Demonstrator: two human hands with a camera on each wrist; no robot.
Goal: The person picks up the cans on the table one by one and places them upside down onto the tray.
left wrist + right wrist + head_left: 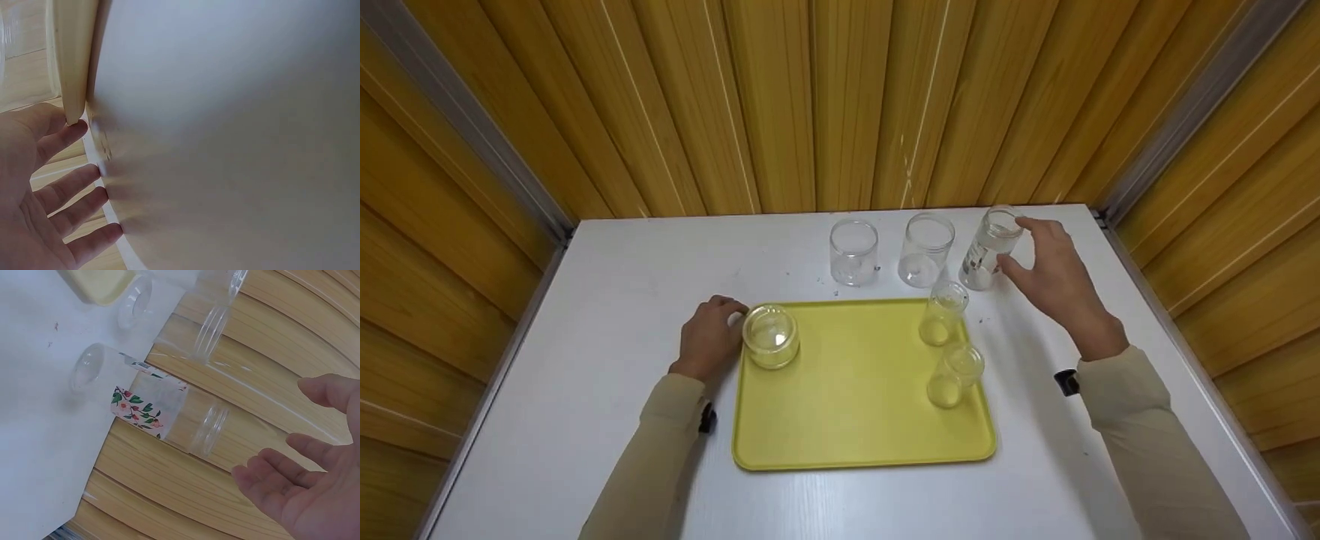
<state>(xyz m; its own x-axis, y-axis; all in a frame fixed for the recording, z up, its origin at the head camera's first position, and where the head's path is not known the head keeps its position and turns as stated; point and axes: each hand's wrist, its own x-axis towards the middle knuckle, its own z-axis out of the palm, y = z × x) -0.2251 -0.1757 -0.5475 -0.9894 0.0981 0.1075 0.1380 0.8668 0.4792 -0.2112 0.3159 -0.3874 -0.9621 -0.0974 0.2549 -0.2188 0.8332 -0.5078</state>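
Note:
My left hand [709,337] is at the left edge of a yellow tray [855,457]. In the left wrist view, the thumb and forefinger pinch the tray's rim [76,67], while the other fingertips touch the white tabletop. Just inside that edge stands a wide clear glass jar [771,337]. My right hand [1057,277] reaches to a tall clear jar with a floral label [982,259] at the back right. Its thumb and fingers are spread, and the right wrist view shows a gap between them and the labelled jar [149,402].
Two slim clear jars, one farther back [941,315] and one nearer [954,379], stand along the tray's right side. Behind the tray are two wider clear jars, the left one [853,255] and the middle one [926,251]. Wood-patterned panels [810,105] enclose the white table [622,300].

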